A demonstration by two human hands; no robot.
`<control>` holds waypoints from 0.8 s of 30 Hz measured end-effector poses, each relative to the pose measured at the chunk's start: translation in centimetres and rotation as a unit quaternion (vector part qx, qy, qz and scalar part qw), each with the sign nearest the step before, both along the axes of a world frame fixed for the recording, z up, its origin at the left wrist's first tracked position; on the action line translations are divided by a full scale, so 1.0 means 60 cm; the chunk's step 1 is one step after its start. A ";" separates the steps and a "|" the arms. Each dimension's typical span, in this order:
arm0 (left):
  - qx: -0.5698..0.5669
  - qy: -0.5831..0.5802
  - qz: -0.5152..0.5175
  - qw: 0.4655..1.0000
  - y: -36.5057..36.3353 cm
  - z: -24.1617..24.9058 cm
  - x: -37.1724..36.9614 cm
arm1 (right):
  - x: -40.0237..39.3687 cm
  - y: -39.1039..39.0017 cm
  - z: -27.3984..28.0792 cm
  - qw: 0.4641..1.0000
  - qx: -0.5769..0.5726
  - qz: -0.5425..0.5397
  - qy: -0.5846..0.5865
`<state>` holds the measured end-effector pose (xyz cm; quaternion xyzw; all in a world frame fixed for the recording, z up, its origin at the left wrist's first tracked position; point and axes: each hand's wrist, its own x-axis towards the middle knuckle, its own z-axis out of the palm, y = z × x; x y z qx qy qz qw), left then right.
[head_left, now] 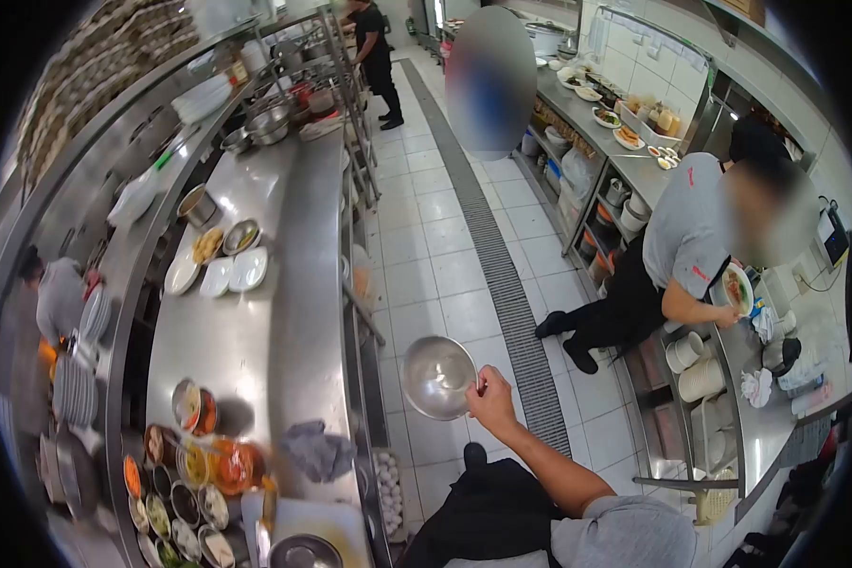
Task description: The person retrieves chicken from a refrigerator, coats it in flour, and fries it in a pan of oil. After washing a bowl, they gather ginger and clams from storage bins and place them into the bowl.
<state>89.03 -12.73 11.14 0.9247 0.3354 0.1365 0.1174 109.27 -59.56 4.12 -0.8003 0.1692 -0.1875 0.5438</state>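
A shiny metal bowl (439,377) hangs over the tiled floor in the middle of the view, its inside facing the camera. At its right rim, my right hand (491,398) is closed and grips it. My left hand does not appear in the frame. Left of the bowl is the steel counter (303,246), with a crumpled grey cloth (318,451) near its edge. Farther down lie a cutting board (327,530) and another metal bowl (305,552).
Several ingredient containers (186,504) crowd the counter's lower left. White plates (248,270) stand farther up. At the right, a co-worker (686,218) holds a dish by a side counter (767,435). A drain grate (488,241) crosses the floor; egg trays (388,492) sit beneath the counter.
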 end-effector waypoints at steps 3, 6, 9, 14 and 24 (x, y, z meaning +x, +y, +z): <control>0.095 -0.011 -0.025 0.995 -0.024 -0.007 0.136 | 0.070 -0.094 0.004 0.976 -0.208 -0.038 -0.056; 0.058 -0.050 -0.023 0.997 -0.104 0.015 0.266 | 0.126 -0.170 0.011 0.959 -0.278 -0.061 -0.005; 0.058 -0.106 -0.119 0.985 -0.181 0.044 0.393 | 0.177 -0.241 -0.005 0.927 -0.361 -0.082 0.054; 0.026 -0.118 -0.186 0.975 -0.289 -0.003 0.644 | 0.288 -0.353 -0.018 0.921 -0.336 -0.192 0.048; -0.323 -0.029 -0.588 0.741 -0.761 -0.010 1.203 | 0.587 -0.488 0.013 0.923 0.199 -0.330 -0.003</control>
